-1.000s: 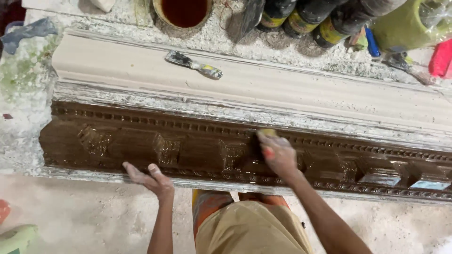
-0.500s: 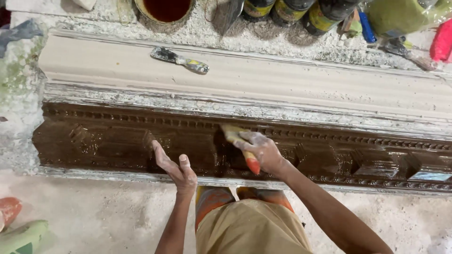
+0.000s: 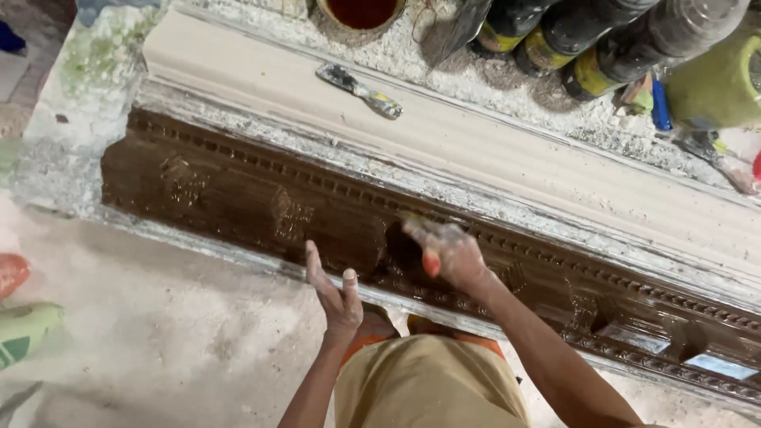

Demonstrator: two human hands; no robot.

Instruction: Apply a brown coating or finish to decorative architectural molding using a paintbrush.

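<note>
A long dark brown ornate mould [image 3: 238, 198], wet and glossy, lies across the workbench. My right hand [image 3: 445, 250] is closed around a brush with an orange handle [image 3: 431, 263] and presses it onto the mould's carved middle. The bristles are hidden under my fingers. My left hand [image 3: 334, 289] rests with fingers spread on the mould's near pale rim, just left of the right hand. Behind the brown mould lies a long pale plaster cornice [image 3: 507, 150].
A small scraper [image 3: 361, 90] lies on the pale cornice. At the back stand a round tin of dark red liquid [image 3: 361, 11], several dark bottles [image 3: 602, 43] and a green jug [image 3: 717, 79]. The dusty white floor [image 3: 158, 341] lies below, with orange and green objects at the left edge.
My right hand has carried the brush leftward along the mould, from its right half to the middle. My left hand has shifted along the near rim with it.
</note>
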